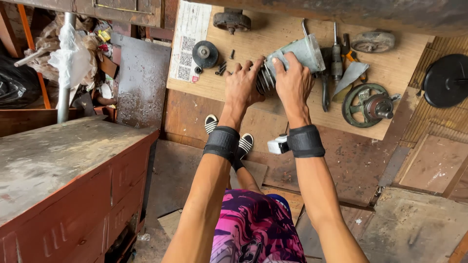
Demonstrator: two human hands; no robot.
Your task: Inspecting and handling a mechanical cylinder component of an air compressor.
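- Down on the floor, a plywood board (pixel 390 73) carries the parts.
- A worn metal bench (pixel 58 160) stands at the left.
- A green pulley wheel (pixel 366 104) lies right of the hands.
- Above the board, a grey finned motor part (pixel 300 56) is held up.
- The left hand (pixel 242 87) curls round its ribbed end.
- The right hand (pixel 294 83) clasps its side, fingers wrapped over.
- Small black bolts (pixel 222 68) lie just left.

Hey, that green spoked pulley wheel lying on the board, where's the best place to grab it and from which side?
Probably by the rim of the green spoked pulley wheel, from above on its near side. It lies flat on the wooden board, its hub sticks out toward the far right, and hand tools crowd its left.
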